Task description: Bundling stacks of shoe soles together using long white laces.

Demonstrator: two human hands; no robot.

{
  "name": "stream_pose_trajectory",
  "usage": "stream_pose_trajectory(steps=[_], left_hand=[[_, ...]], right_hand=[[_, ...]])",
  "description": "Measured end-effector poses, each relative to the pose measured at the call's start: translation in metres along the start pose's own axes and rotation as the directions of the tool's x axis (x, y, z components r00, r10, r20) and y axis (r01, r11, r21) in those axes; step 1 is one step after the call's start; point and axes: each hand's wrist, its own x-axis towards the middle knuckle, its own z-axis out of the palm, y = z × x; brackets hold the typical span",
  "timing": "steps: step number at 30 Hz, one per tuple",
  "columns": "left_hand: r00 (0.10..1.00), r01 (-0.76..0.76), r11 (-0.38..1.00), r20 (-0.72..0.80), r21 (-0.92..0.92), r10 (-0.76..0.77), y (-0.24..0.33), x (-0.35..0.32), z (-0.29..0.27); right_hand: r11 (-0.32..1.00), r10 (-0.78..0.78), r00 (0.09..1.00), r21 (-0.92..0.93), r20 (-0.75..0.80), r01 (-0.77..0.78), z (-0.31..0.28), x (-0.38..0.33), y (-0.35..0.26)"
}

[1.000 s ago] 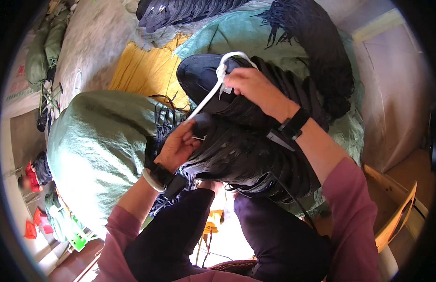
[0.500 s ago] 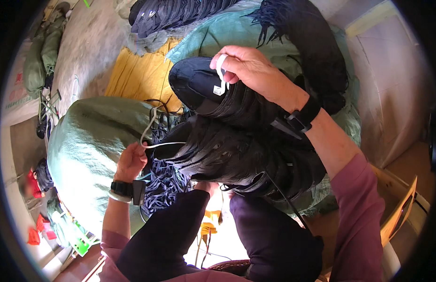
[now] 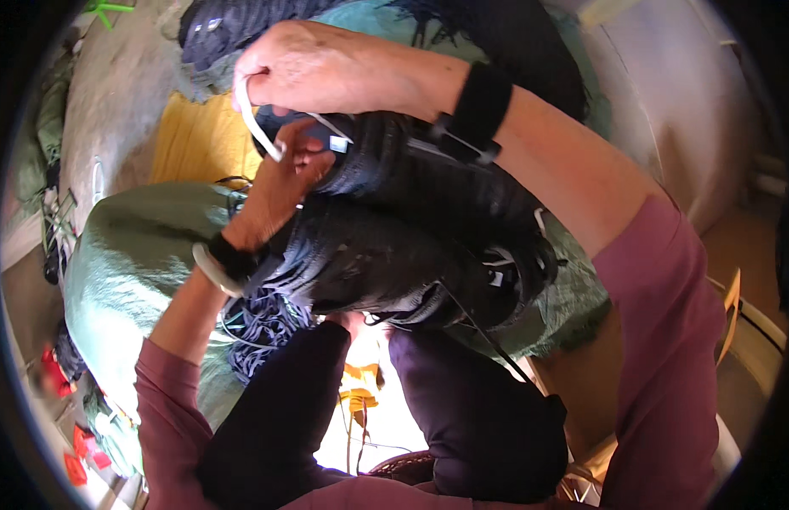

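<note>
Two rows of nested black shoe uppers (image 3: 360,246) lie across my lap, the farther row partly hidden behind my arms. My right hand (image 3: 301,68) is closed at the far left end of that row, holding a flat white lace (image 3: 257,127) that loops down from its fingers. Just below it, my left hand (image 3: 288,170) has its fingers curled in at the lace's lower end, beside the opening of the end upper. A small white label (image 3: 337,144) shows inside that upper. Another thin stretch of lace runs under my right wrist.
A heap of dark laces (image 3: 267,319) lies by my left knee, against a large green sack (image 3: 131,246). Beyond are a yellow sack (image 3: 195,140), more stacked uppers (image 3: 216,34) and a dark bundle (image 3: 530,51). A wooden piece (image 3: 730,314) stands at right.
My right hand has swung left and away from me over the end upper. My left hand has risen from beside the lace heap to meet it, bringing the white lace along.
</note>
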Motion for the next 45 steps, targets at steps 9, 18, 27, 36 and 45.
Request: stream_pose_trajectory(steps=[9, 18, 27, 36, 45], left_hand=[[0.981, 0.162, 0.987, 0.112, -0.002, -0.161, -0.031, 0.025, 0.026], [0.999, 0.041, 0.994, 0.002, 0.101, -0.041, -0.024, -0.033, 0.016], [0.85, -0.482, 0.848, 0.353, 0.219, 0.392, 0.065, -0.037, 0.076], [0.68, -0.583, 0.812, 0.55, 0.004, 0.485, 0.075, 0.011, 0.228], [0.714, -0.37, 0.923, 0.666, 0.1, 0.215, 0.056, -0.001, 0.312]], right_hand=[[0.728, -0.14, 0.99, -0.675, 0.022, 0.118, -0.058, -0.073, 0.013], [0.683, 0.73, 0.681, 0.034, -0.05, -0.73, -0.163, -0.22, -0.027], [0.431, 0.891, 0.42, 0.028, -0.174, -0.902, -0.218, -0.284, -0.056], [0.437, 0.88, 0.406, 0.083, -0.245, -0.896, -0.216, -0.271, -0.099], [0.483, 0.86, 0.457, 0.075, -0.226, -0.872, -0.206, -0.264, -0.121]])
